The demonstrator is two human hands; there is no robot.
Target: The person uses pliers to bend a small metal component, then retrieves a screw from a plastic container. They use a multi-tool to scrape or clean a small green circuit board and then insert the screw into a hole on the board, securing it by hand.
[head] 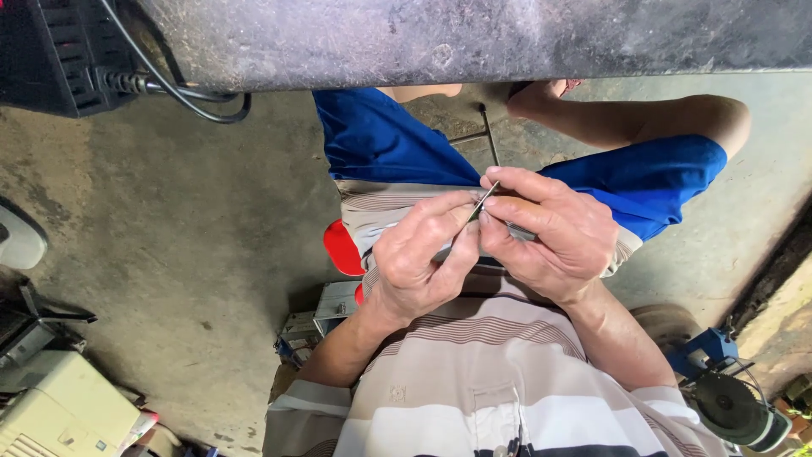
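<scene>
Mid-work, nothing visibly finished: thin metal pin (484,203) pinched at fingertips of left hand (420,264), raised over lap, right hand (550,237) curled round small grey part (519,230), pin tip not yet seated.

You are in a small workshop, by the look of it. You sit over a stained, cracked concrete floor (211,254), with a scuffed grey table (474,38) edge ahead of you. A black box (59,55) with a cable (182,93) sits at the table's corner. A power tool with a round disc (732,406) lies on the floor to one side, and a pale machine casing (59,410) and metal parts (317,317) clutter the other.
</scene>
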